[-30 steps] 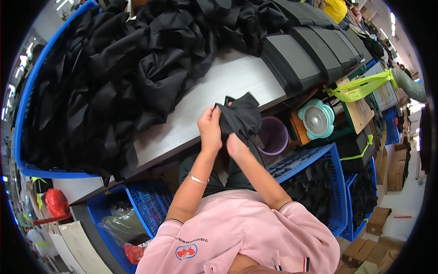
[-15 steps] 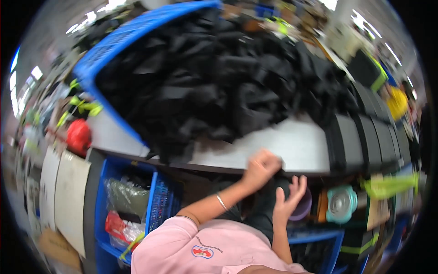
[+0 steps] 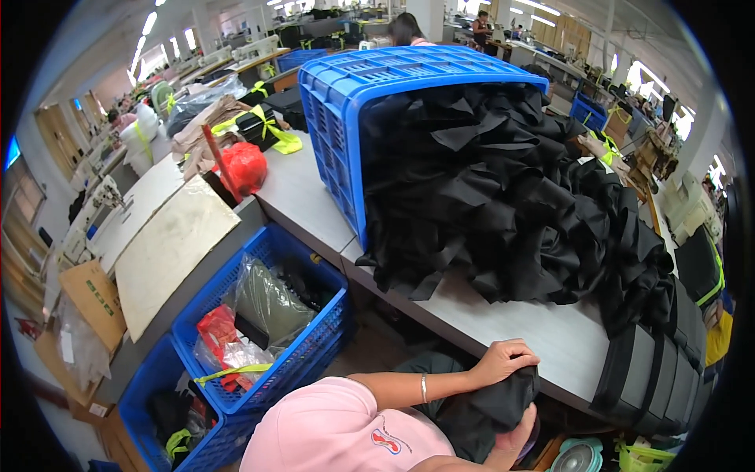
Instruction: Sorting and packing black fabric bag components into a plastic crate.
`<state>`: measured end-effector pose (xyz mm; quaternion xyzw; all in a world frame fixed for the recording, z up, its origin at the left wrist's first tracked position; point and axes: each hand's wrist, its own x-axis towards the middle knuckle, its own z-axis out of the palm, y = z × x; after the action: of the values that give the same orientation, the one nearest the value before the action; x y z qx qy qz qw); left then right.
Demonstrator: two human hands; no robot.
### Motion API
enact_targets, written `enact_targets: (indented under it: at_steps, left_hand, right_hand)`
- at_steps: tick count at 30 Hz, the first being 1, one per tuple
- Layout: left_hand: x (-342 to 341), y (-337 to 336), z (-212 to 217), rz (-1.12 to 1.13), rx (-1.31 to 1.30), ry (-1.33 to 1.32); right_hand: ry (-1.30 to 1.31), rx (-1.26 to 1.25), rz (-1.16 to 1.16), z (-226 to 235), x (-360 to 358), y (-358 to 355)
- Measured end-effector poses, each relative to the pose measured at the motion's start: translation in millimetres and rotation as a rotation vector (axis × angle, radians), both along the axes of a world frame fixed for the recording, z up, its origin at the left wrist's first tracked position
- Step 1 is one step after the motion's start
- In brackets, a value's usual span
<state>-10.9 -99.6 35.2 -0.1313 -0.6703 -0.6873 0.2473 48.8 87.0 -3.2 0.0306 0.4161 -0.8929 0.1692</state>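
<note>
At far left, a cream board (image 3: 177,252) is leaned against the bench (image 3: 550,334); beside it on the floor, 2 blue crates (image 3: 314,334) are filled with bags and dark items. A red bag (image 3: 250,167) is set on the bench's left part. Next, a blue basket (image 3: 336,149) is tipped on its side, and the bench's middle is blocked by the black fabric pile (image 3: 503,204) spilled from it. Just off the near edge, a black cloth (image 3: 499,405) is pinched at its top by the closed left hand (image 3: 503,364). Its lower part is touched by the half-curled right hand (image 3: 515,436); whether it is gripped there cannot be told. The bench's right end is occupied by black stacks (image 3: 627,366).
</note>
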Motion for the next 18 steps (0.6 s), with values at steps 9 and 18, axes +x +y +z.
enact_targets:
  at_steps: [9, 18]
  left_hand:
    - [9, -3, -27, -1.107, 0.85, -1.126]
    - [42, 98, -98, -2.007, 1.115, -1.159]
  right_hand:
    - [0.468, 0.905, -0.448, 9, -42, 7]
    - [-0.081, 0.744, 0.351, -23, -26, -57]
